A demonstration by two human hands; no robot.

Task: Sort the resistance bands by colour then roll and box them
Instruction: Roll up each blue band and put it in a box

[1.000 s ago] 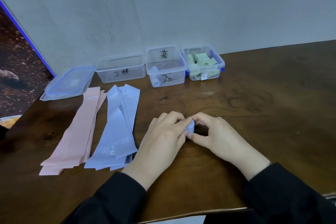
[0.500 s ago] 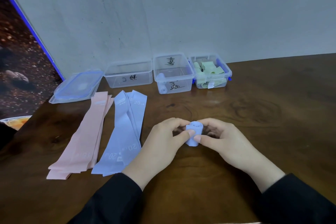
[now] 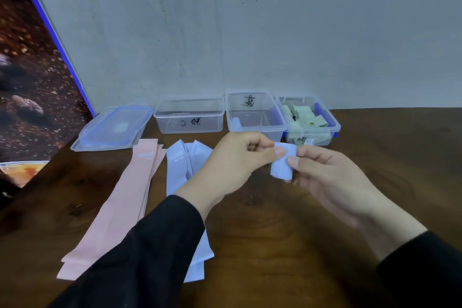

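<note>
A rolled light-blue band is held upright above the table, in front of the boxes. My left hand pinches its upper left edge, and my right hand pinches it from the right. Flat light-blue bands lie in a pile to the left, partly hidden by my left arm. Flat pink bands lie further left. The middle clear box holds one blue roll. The right box holds green rolls. The left box looks empty.
A clear lid with blue clips lies at the back left against the wall. A poster board leans at the far left. The brown wooden table stretches to the right of my hands.
Both hands have lifted the rolled blue band off the table and carried it forward toward the boxes. The view has tilted up.
</note>
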